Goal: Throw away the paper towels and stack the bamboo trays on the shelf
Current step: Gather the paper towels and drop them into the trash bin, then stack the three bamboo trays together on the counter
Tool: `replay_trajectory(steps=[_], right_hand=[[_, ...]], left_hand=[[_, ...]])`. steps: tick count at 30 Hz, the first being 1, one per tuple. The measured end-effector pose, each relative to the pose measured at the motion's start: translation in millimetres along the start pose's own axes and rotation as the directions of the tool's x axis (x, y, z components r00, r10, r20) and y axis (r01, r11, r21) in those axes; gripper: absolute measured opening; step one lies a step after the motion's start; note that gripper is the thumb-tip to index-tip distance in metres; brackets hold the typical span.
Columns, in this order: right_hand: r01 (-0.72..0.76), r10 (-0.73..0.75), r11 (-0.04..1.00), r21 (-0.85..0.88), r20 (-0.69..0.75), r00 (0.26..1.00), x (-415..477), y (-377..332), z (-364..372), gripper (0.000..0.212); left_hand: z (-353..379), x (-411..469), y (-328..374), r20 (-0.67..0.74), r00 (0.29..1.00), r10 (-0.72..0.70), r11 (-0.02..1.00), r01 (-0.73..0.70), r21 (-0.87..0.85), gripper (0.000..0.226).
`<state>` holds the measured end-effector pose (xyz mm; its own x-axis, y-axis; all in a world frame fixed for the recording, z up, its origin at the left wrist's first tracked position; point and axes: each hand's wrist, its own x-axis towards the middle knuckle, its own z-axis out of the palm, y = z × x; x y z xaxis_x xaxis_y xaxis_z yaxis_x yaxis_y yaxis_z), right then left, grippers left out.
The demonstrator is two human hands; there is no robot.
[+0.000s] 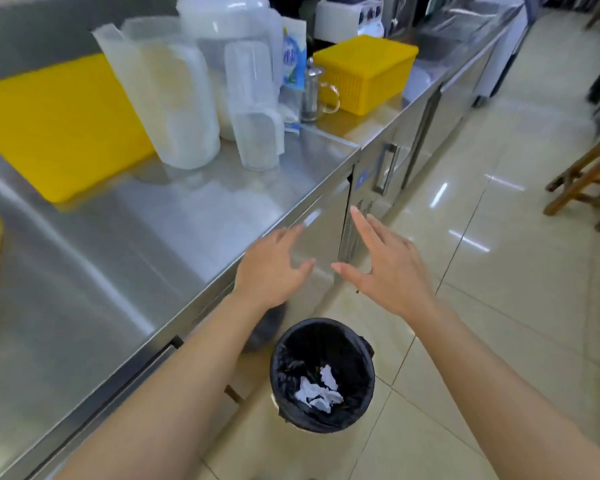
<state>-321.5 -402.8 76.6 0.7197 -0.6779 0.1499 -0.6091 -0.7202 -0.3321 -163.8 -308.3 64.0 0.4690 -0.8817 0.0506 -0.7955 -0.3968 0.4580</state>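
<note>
Bin (361, 344) — towels (317, 393) below fingers (355, 223)

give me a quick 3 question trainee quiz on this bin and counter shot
1. True or false: the left hand holds a paper towel.
2. Where are the crumpled paper towels? A) on the counter B) in the bin C) on the floor
3. Fill in: the basket on the counter is coloured ____.

Key: 1 false, both it and the right hand are open and empty. 2 B, inside the bin. 3 yellow.
</note>
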Motion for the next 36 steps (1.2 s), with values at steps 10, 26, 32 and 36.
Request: replay_trajectory(steps=[10,26,32,36], right_hand=[[0.246,-0.247,0.969,-0.041,-0.031,0.969,50,-149,-14,0.081],[0.540,-0.548,0.836,0.102,0.097,0.831,81,-426,88,0.083],[0.595,-0.604,0.797,0.105,0.166,0.780,89,-475,113,0.081],[0.586,-0.588,0.806,0.083,0.223,0.777,101,-486,139,0.080]], left_hand=[[-123,-55,-99,-0.196,0.963,-0.185,0.981,0.193,0.024,0.059],[-269,-230,-308,-0.375,0.709,-0.597,0.774,0.632,-0.040,0.060],[-277,-253,-345,-0.400,0.640,-0.656,0.712,0.700,-0.048,0.060],[-270,-252,-364,-0.358,0.622,-0.697,0.683,0.728,-0.064,0.061]])
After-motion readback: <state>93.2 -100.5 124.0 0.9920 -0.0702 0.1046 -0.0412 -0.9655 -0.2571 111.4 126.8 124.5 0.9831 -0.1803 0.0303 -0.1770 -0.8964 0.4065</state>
